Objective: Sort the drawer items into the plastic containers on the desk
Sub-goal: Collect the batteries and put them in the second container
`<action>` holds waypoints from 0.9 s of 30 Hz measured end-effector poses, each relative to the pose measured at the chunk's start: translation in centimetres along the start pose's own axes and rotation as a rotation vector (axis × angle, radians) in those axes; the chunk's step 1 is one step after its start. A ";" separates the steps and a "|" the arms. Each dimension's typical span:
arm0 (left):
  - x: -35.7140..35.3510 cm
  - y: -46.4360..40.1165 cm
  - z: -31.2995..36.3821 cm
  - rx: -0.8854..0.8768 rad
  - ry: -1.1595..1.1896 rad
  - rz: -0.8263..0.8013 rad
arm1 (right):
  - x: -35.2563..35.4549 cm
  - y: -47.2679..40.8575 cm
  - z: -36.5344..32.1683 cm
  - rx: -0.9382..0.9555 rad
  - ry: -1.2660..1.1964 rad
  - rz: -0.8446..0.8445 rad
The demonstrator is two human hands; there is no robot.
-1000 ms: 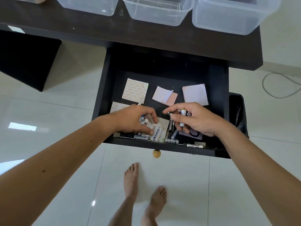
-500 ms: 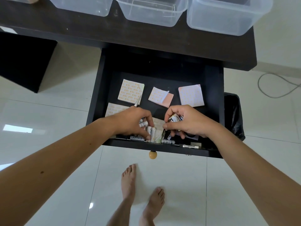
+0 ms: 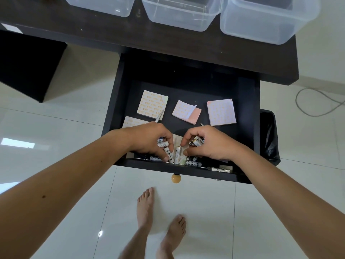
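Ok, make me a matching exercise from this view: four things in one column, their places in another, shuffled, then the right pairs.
Things:
1. round wooden knob
2. clear plastic containers
3. sticky note pads
4. batteries

Places:
A. on the desk top
B. drawer's near edge, under both hands
C. on the drawer's outside front
D. farther back on the drawer floor

Pairs: 1-C, 2-A, 3-D, 4-B

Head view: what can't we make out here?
- Battery count in left hand and right hand: curled fingers cover most of them.
- Sticky note pad at the drawer's left: forearm hides its near part.
- Three clear containers on the desk: top edge cuts off their rims.
- Metal piece at the drawer front: too small to identify.
- Black bin: the drawer hides most of it.
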State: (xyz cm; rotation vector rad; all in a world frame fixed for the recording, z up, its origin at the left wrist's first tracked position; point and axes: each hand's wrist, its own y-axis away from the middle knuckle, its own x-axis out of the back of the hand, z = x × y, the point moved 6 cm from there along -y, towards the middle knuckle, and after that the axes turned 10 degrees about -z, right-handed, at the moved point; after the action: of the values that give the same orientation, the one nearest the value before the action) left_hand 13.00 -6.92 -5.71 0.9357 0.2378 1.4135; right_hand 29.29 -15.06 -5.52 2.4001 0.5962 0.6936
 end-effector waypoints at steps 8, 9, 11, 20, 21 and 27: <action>2.3 3.4 -1.1 -0.043 0.318 0.164 | -0.3 -0.6 -1.5 0.051 0.212 -0.007; 2.5 3.7 -1.1 -0.047 0.360 0.186 | -0.5 -0.8 -1.6 0.053 0.243 -0.021; 2.8 3.9 -1.0 -0.072 0.422 0.227 | -0.6 -1.1 -1.5 0.059 0.268 -0.025; 2.6 3.7 -0.9 -0.201 0.793 0.262 | 2.0 2.0 -1.4 0.100 -0.271 0.089; 2.5 3.7 -0.8 -0.203 0.805 0.255 | 2.2 2.4 -1.5 0.100 -0.371 0.080; 2.4 3.5 -0.8 -0.192 0.908 0.223 | 2.8 2.8 -1.0 0.080 -0.502 0.171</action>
State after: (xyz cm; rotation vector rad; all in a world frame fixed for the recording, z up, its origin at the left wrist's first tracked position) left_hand 10.40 -4.87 -2.90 0.1081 0.6692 1.9628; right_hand 31.53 -15.17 -2.14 2.5822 0.2137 0.1151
